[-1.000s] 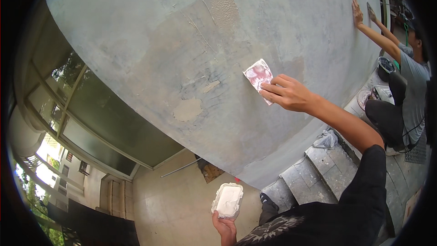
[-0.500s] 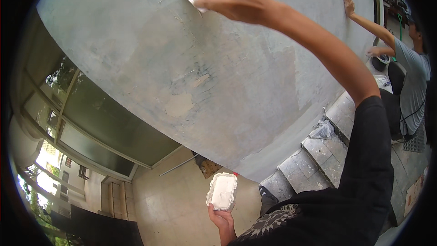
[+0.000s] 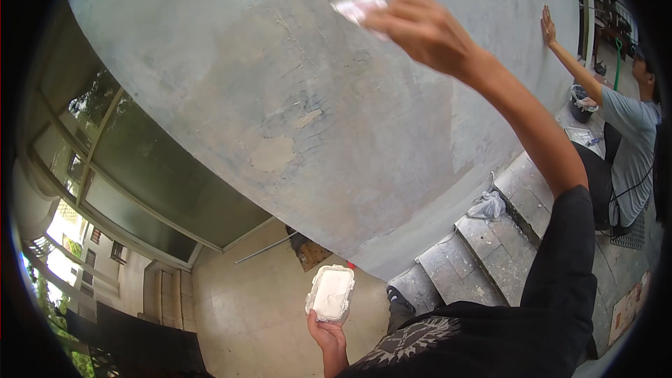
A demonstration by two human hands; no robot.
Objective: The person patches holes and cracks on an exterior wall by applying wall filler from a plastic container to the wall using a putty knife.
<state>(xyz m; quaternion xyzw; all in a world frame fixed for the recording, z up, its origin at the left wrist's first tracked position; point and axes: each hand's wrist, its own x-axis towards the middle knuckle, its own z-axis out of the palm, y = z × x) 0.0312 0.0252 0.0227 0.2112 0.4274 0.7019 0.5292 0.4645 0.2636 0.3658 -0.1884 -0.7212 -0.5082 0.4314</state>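
My right hand (image 3: 427,31), raised at the upper middle, pinches a thin, pale pink-and-white flat piece (image 3: 358,5), blurred by motion. It is at the grey plastered wall (image 3: 381,147); I cannot tell whether it touches. Fresh streaks run down the wall to the left of the hand. Farther down are a beige smooth patch (image 3: 273,155) and a smaller beige smear (image 3: 308,119). Low in the middle, my left hand (image 3: 327,336) supports a rectangular white tub (image 3: 330,292) from below, its fingers mostly hidden. White paste fills the tub.
At the right a co-worker (image 3: 633,126) in a grey shirt has one palm against the wall. Tiled steps (image 3: 483,245) rise along the wall's foot, with a plastic bag (image 3: 488,206) on them. A dark bucket (image 3: 582,103) stands beyond. Glass panels (image 3: 150,175) are left.
My right hand has moved right and slightly down with the flat piece, leaving fresh streaks on the wall. The view has shifted a little; my left hand still holds the tub.
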